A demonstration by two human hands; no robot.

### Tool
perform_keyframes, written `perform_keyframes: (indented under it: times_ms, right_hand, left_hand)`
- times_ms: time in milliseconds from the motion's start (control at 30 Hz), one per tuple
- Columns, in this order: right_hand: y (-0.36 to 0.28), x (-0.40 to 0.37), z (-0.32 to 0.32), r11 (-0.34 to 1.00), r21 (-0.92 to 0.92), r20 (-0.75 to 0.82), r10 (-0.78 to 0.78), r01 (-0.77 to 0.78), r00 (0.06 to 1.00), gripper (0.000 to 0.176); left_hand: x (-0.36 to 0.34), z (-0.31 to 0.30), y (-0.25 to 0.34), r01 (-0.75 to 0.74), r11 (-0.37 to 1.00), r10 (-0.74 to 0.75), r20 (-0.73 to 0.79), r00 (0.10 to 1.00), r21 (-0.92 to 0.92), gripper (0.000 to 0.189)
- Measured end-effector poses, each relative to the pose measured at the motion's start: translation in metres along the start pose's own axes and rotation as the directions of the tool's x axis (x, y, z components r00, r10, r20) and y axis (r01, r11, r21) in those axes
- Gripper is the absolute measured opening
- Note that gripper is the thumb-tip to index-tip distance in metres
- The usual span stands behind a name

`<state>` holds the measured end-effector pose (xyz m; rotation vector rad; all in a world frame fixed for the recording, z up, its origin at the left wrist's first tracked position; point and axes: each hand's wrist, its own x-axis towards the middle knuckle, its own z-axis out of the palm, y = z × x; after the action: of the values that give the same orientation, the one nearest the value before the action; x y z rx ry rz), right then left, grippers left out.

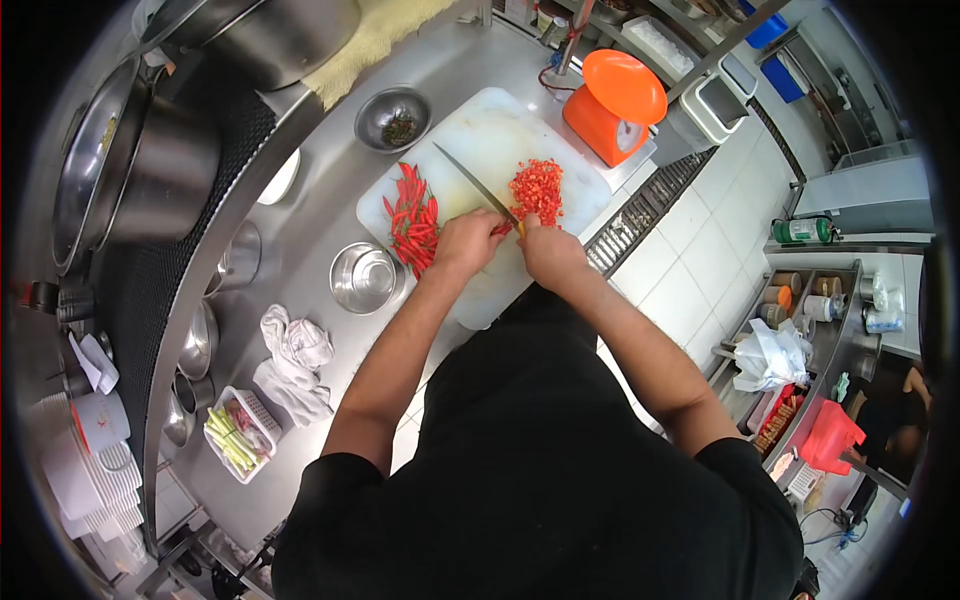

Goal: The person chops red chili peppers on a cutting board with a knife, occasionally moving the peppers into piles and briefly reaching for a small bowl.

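Note:
A white cutting board (pixel 490 115) lies on the steel counter in the head view. Its left part bears a pile of whole red chillies (pixel 411 222), its right part a heap of chopped red chilli (pixel 537 190). My right hand (pixel 548 252) is closed on the yellow handle of a knife (pixel 470 177), whose long blade points up and left between the two piles. Just left of the handle, my left hand (pixel 470 242) is closed on red chillies (pixel 502 228), close to the knife's heel.
A steel bowl with green bits (pixel 393 119) and an empty steel bowl (pixel 363 278) stand left of the board. An orange scale (pixel 605 122) is at the upper right. White cloths (pixel 296 360) and a white basket of vegetables (pixel 242 434) lie lower left. Part of another person (pixel 890 415) shows far right.

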<state>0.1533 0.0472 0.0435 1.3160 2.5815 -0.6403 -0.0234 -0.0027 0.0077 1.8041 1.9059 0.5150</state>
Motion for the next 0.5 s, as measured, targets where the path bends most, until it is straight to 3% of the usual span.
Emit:
perform_keyframes:
  times_ms: [133,300,500]
  right_hand:
    - [-0.002,-0.015,-0.015,0.999,-0.032,0.021,-0.008,0.009,1.000,0.029]
    - [-0.002,-0.007,0.012,0.998,0.012,0.021,0.060,-0.060,0.998,0.030]
    - [-0.002,-0.003,-0.010,1.000,-0.022,0.042,0.000,0.001,0.999,0.031]
  left_hand:
    - [-0.003,-0.001,0.002,0.022,1.000,-0.022,0.005,1.000,-0.008,0.020]
    - [0.001,0.001,0.000,0.026,1.000,-0.026,0.013,1.000,0.007,0.020]
    - [-0.002,0.004,0.000,0.029,0.999,-0.029,-0.004,1.000,0.035,0.020]
